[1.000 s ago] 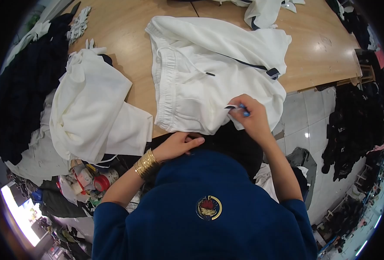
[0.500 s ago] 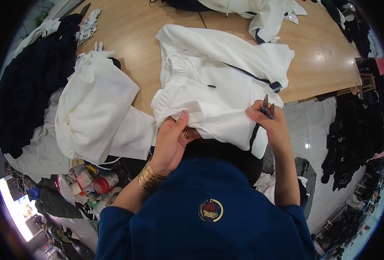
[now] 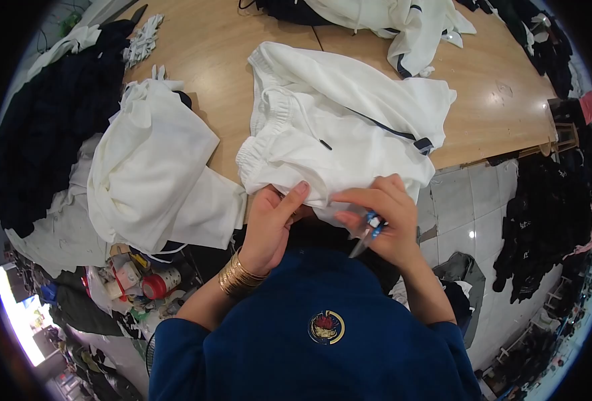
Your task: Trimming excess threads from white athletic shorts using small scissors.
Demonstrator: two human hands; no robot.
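White garment (image 3: 336, 140) hem pinched in left hand (image 3: 269, 224); right hand (image 3: 383, 217) closed around blue-handled snips (image 3: 369, 227).

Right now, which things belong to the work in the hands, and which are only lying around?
In hand:
- white garment, its near edge gripped by the left hand
- small blue-handled tool in the right hand

Lying about:
- second white garment, left on the table
- white clothes at the far edge
- dark clothes at left
- red can

Small dark label (image 3: 423, 145) on white garment (image 3: 336, 134) (right edge); red-capped container (image 3: 157, 283) lower left.
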